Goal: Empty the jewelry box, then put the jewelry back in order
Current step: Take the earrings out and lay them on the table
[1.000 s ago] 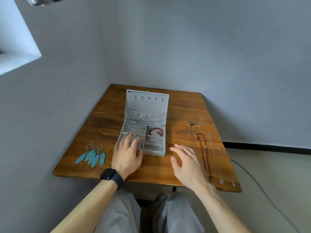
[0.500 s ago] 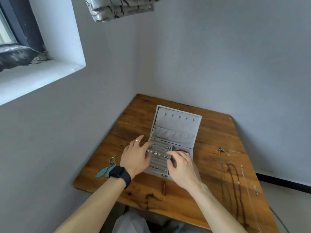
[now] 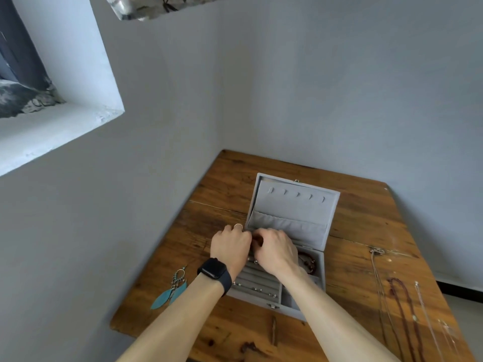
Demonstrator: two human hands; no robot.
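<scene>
The grey velvet jewelry box [image 3: 271, 307] lies open on the wooden table [image 3: 360, 218], its lid [image 3: 295, 202] tilted back. My left hand [image 3: 230, 246] and right hand [image 3: 277, 249] meet over the far left corner of the ring rows, fingers curled downward and fingertips hidden. Whatever is between them cannot be made out. Small studs [image 3: 254, 289] sit in a near row. A red bead bracelet [image 3: 309, 262] lies in the right compartment, partly hidden by my right wrist.
Turquoise feather earrings [image 3: 170, 293] lie on the table left of the box. Several necklaces [image 3: 402, 309], one of dark red beads, stretch along the right side. Grey walls close in behind and to the left. A window recess [image 3: 65, 105] is on the left wall.
My view has tilted up and moved closer. Both hands moved from the box's near part to its far left corner, and their fingers have curled together.
</scene>
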